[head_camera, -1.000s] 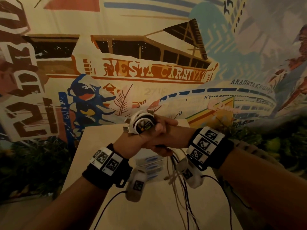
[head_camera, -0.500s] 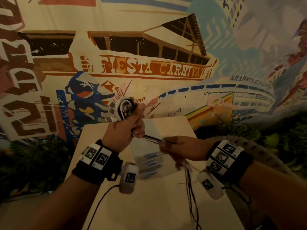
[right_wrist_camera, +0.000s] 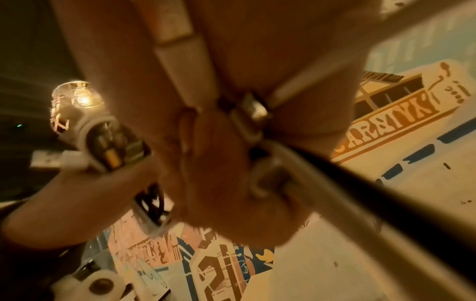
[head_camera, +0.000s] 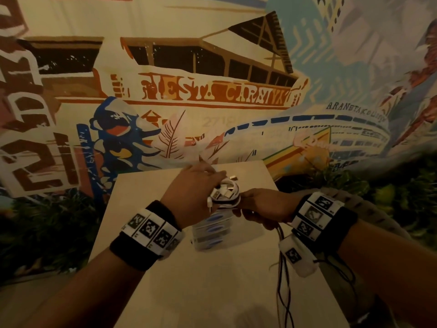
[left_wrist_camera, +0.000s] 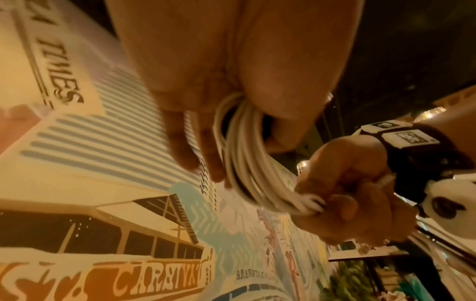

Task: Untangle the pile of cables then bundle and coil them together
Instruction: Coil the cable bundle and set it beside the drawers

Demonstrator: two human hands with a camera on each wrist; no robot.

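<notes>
A coil of white and black cables [head_camera: 224, 192] is held above the far part of the pale table [head_camera: 212, 280]. My left hand [head_camera: 196, 192] has the loops wound round its fingers, and the white strands [left_wrist_camera: 247, 158] run past the thumb. My right hand [head_camera: 262, 207] grips the loose cable strands [head_camera: 282, 268] just right of the coil; they hang down over the table's right side. In the right wrist view, white and black cables [right_wrist_camera: 322, 183] and a metal plug [right_wrist_camera: 253, 110] run through the curled fingers.
A clear plastic box with blue oval labels [head_camera: 212, 229] lies on the table below the hands. A painted mural [head_camera: 212, 91] fills the wall behind. Green foliage [head_camera: 35, 233] stands on both sides of the table.
The left hand dropped from a raised position and turned the coil downward. The right hand, which had pulled away along the strands, came back against the coil.
</notes>
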